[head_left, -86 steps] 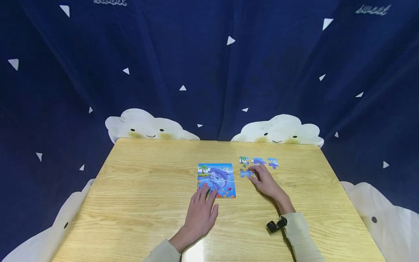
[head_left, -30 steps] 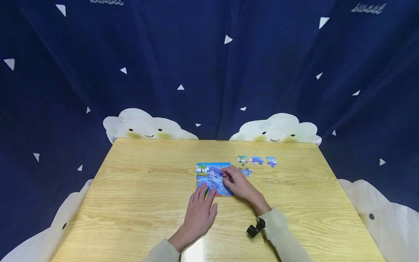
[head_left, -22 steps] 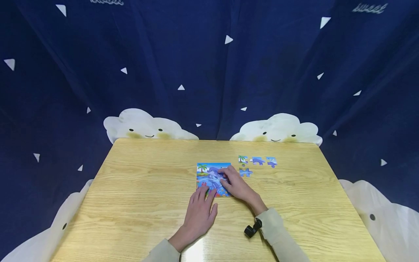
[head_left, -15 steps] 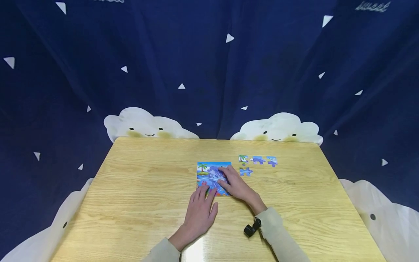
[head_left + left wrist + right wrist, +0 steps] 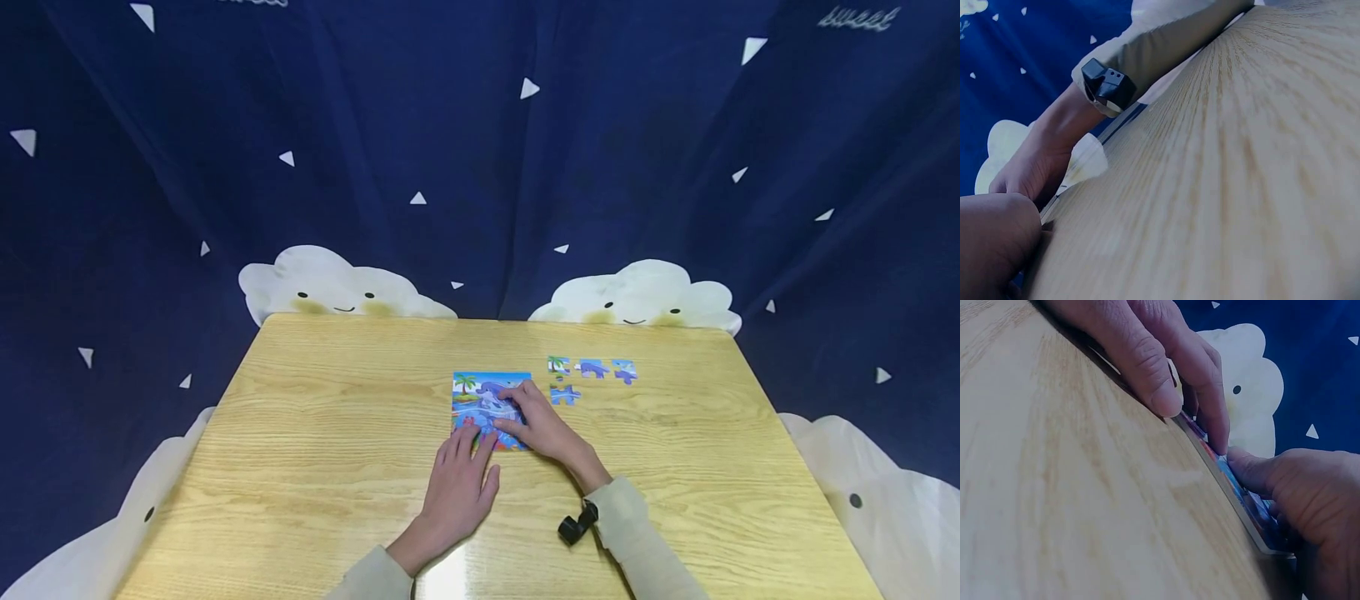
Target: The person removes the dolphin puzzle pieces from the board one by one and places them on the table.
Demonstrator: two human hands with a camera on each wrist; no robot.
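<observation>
A square dolphin jigsaw puzzle lies flat on the table. My left hand rests palm down with its fingertips on the puzzle's near edge, fingers extended. From the right, my right hand reaches over the puzzle, thumb and index finger spread apart on its surface. In the right wrist view, the thumb of the right hand presses on the puzzle close to the left hand's fingertips; the other right fingers are hidden. Loose pieces lie beyond the right hand: a palm-tree piece and a purple-blue dolphin piece.
Two more loose pieces, a corner-side piece and a blue water piece, lie near them. The wooden table ends at a dark blue curtain with white clouds. A black wrist camera hangs under the right cuff.
My right hand has come left from the loose pieces onto the puzzle. Its thumb and index finger, close together on arrival, have spread apart. My left hand has stayed put.
</observation>
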